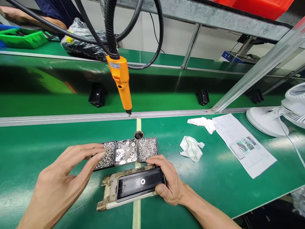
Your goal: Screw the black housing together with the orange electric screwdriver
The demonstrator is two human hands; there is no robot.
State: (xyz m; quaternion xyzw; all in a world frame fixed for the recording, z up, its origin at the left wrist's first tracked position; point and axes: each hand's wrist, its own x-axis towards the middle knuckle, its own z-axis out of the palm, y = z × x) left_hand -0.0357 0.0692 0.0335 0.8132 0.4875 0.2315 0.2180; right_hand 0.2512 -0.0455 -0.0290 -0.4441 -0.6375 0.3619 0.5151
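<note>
My left hand (64, 178) reaches over the left small tray (95, 169), thumb and fingertips drawn together above small metal parts (108, 156). Anything pinched there is too small to make out. In my right hand (170, 181) is the right end of a black rectangular casing (127, 196) set in a worn beige holder (108, 195). A small white ring, like a washer (143, 181), lies inside the casing. Beside the left tray stand a middle tray of flat silvery pieces (126, 151) and a right tray of tiny metal parts (147, 148).
An orange electric screwdriver (121, 82) hangs bit-down behind the trays, near a small round dark object (138, 135). To the right are crumpled white cloths (192, 148), a printed sheet (243, 143) and a white fan (267, 121). Another person's arm (51, 22) shows at the upper left.
</note>
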